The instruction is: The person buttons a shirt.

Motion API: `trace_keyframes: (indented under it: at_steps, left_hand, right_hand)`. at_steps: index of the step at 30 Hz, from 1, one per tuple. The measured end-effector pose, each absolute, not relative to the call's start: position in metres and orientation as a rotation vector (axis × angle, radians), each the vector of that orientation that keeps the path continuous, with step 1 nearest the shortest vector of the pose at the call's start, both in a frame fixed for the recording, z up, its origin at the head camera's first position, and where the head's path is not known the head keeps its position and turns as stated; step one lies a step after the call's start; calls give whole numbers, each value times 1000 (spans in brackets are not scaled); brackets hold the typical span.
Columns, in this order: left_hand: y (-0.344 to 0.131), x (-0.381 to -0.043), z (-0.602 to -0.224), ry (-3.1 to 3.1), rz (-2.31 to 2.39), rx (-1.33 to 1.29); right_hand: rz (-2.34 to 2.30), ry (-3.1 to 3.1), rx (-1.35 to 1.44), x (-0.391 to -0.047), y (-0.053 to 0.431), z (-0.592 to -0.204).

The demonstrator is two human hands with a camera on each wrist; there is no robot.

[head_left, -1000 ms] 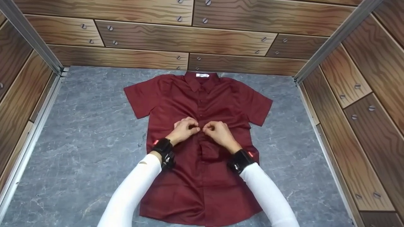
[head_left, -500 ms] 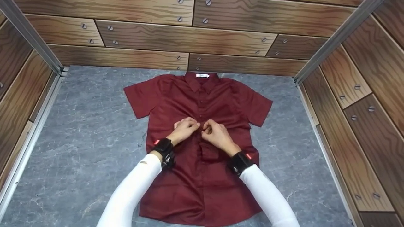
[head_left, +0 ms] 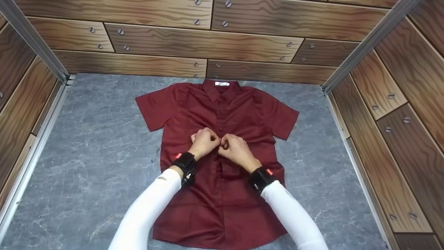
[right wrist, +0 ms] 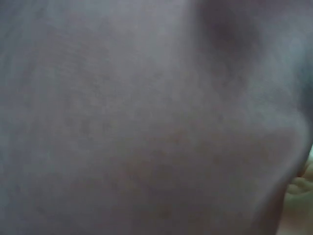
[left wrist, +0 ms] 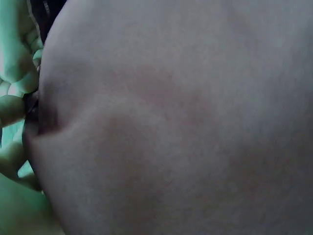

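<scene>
A dark red short-sleeved button shirt (head_left: 189, 114) lies front up on the grey surface, collar away from me. At mid-chest, my left hand (head_left: 204, 142) pinches the front placket between thumb and forefinger. Facing it from the other side, my right hand (head_left: 237, 149) has thumb and fingertips curled on the same strip, almost meeting the left fingertips. Fingers (left wrist: 17, 63) with a bit of dark cloth between them show at the left edge of the left wrist view. A blurred close surface fills most of both wrist views. The button at the fingertips is hidden.
Wood-patterned panels (head_left: 166, 38) wall in the back and both sides. Metal rails (head_left: 38, 139) run along the side edges of the grey marbled surface (head_left: 104, 139). A white label (head_left: 222, 83) shows inside the collar.
My right thumb and fingers have shifted slightly against the placket, and the left wrist has turned a little and moved inward. The shirt keeps its place.
</scene>
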State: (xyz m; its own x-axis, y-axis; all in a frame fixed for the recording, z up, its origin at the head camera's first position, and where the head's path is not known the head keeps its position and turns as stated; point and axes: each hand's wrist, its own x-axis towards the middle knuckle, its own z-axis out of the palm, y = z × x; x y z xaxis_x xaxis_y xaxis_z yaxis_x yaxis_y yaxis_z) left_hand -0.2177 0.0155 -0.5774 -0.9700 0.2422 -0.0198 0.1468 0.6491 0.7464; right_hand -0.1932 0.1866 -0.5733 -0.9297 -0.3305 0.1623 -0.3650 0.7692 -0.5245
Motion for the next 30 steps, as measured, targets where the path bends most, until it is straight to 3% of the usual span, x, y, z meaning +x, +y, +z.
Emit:
trace_keyframes:
  at_steps: [8,17,30]
  left_hand:
    - [10,-209,-582,2942,1147,398]
    - [-49,-209,-571,2775,660,405]
    - [-65,-231,-570,2687,484,367]
  right_hand:
    - [793,-2901,575,-195,198,-569]
    - [488,-3372,201,-209,246,-557]
    - [538,-3474,301,-251,259,-560]
